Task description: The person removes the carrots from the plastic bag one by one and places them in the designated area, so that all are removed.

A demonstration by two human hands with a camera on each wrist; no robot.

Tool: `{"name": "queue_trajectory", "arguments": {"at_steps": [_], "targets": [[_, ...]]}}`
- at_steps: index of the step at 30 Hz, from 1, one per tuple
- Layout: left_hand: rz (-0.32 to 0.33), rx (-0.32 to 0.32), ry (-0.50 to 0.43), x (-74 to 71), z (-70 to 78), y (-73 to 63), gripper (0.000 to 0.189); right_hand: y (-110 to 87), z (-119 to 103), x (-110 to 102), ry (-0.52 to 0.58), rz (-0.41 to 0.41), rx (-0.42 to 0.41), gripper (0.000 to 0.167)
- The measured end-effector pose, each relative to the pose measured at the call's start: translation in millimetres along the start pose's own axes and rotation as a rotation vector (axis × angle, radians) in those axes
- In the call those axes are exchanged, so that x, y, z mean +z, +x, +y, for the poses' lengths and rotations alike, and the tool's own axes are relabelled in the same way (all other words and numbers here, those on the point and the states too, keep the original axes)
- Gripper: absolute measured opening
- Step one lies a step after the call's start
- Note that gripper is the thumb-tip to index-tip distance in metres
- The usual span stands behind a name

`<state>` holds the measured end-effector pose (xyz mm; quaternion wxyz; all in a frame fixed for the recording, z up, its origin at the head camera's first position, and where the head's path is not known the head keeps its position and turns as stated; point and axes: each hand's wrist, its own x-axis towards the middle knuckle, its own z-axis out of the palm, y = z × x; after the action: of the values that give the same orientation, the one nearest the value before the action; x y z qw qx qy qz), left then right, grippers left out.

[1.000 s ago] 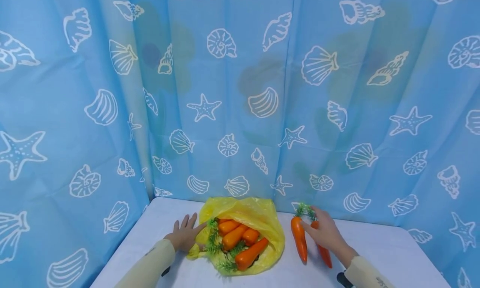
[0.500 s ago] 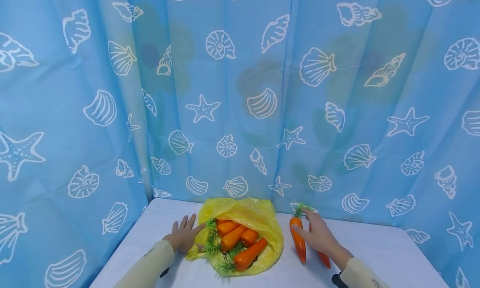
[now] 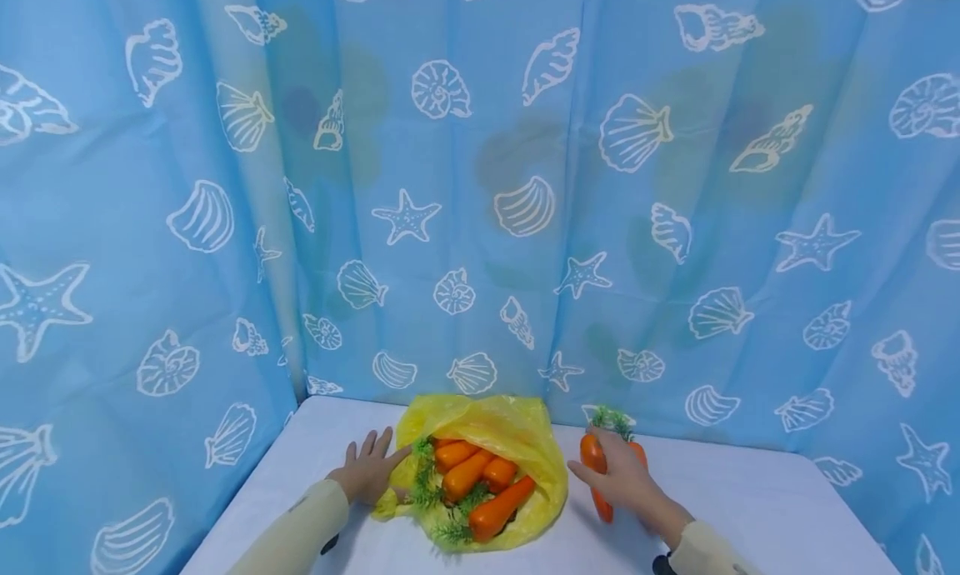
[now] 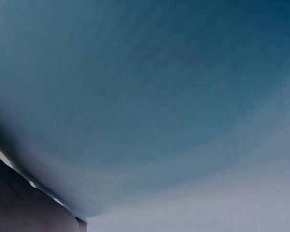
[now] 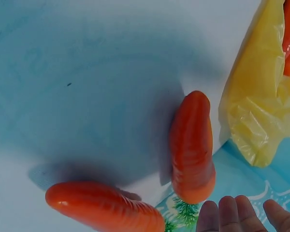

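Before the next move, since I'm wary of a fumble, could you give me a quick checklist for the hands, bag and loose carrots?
1. Yellow bag open, mouth toward the person: ok, carrots inside show.
2. Left hand at the bag's edge: ok.
3. Right hand at the loose carrot nearer the bag: ok.
4. That carrot firmly gripped: not ok, fingers look straight.
5. Other loose carrot lying with its body apart: ok.
6. Room deeper inside the bag: cannot tell, hidden.

The left hand spreads its fingers at the edge of a yellow bag of orange carrots on the white tabletop. The right hand is at two loose carrots, before a blue seashell-print curtain.
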<state>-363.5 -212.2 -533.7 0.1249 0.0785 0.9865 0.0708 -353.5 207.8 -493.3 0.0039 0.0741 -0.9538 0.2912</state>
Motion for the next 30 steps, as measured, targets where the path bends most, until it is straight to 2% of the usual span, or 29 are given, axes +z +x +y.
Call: {"name": "queue_trajectory", "arguments": {"at_steps": [4,22,30], "targets": [[-0.018,-0.009,-0.007,7.5,-4.3,2.1,0.077,-3.1,-3.8,5.4,-0.011,-0.013,-0.016,0.079],[0.009,-0.036,0.004,-1.6,-4.0,5.2,0.076,-0.3,-27.0,15.3,0.077,-0.054,-0.073,0.073],[-0.005,-0.022,0.0,2.8,-5.2,6.6,0.078,-4.8,-27.4,19.8,0.038,-0.072,-0.105,0.073]]}}
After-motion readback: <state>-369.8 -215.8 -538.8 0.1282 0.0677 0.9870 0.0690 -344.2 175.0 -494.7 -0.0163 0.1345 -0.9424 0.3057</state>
